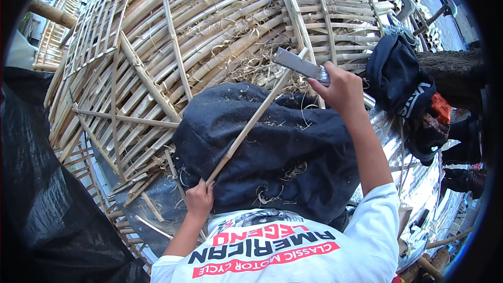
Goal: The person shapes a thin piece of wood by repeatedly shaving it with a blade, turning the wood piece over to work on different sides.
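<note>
We see, as the largest thing, the bamboo slats [220,52], which spread beyond the far side of the dark cloth [272,147]. A black sheet [36,178] is to the left of this cloth, which lies in folds over the lap. Slantwise above the cloth goes the bamboo strip [251,123], from its near left edge to past its far side. Our left hand [199,197], at that near left edge, grips the strip's near end. Our right hand [341,86], at the cloth's far right, is closed around a flat metal blade [298,65], which crosses the strip. Thin shavings [298,170] lie on the cloth.
</note>
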A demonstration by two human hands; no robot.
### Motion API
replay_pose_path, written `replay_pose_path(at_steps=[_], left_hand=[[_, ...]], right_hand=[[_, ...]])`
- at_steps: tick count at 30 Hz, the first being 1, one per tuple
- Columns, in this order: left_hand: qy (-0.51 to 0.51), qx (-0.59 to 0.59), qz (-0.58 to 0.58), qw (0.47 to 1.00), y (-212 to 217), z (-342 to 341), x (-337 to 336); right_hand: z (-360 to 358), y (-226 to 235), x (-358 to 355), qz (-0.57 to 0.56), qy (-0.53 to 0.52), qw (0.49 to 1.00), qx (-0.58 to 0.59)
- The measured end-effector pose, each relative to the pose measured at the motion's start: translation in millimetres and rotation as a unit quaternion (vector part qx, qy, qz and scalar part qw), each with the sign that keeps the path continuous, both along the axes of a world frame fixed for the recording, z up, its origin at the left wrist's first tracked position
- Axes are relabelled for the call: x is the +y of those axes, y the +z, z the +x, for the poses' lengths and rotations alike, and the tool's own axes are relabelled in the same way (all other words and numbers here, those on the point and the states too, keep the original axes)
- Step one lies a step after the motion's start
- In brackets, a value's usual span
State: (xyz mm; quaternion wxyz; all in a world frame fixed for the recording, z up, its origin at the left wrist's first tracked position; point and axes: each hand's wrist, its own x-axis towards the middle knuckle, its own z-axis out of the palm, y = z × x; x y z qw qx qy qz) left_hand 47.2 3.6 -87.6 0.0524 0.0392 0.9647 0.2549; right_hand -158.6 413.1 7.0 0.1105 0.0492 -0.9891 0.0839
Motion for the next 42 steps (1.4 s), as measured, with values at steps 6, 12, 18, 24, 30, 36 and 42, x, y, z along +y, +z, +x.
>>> replay_pose_path(at_steps=[6,12,18,24,30,36,42], left_hand=[[-0.007,0.006,-0.003,1.000,0.3,0.3,-4.1],[0.001,-0.005,0.014,1.000,8.1,-5.6,-0.5],[-0.013,-0.023,0.028,0.999,-2.5,-2.6,-5.3],[-0.028,-0.028,0.085,0.996,-6.7,-7.2,-12.3],[-0.036,-0.033,0.077,0.996,0.9,-10.3,-9.3],[-0.011,-0.015,0.063,0.998,-6.0,-4.2,-10.7],[-0.004,-0.028,0.078,0.997,-1.7,-6.1,-5.6]], right_hand=[[-3.0,5.3,6.1,0.020,0.083,0.996,-0.023],[7.3,9.7,0.5,0.020,0.044,0.999,-0.018],[13.8,26.1,59.5,-0.038,-0.202,0.979,-0.001],[60.8,-4.3,7.7,-0.376,-0.071,0.920,-0.083],[79.4,4.0,-58.8,-0.271,0.075,0.957,-0.070],[40.8,-21.7,-57.8,-0.106,0.108,0.987,-0.055],[41.7,-25.6,-61.6,-0.091,0.103,0.990,-0.030]])
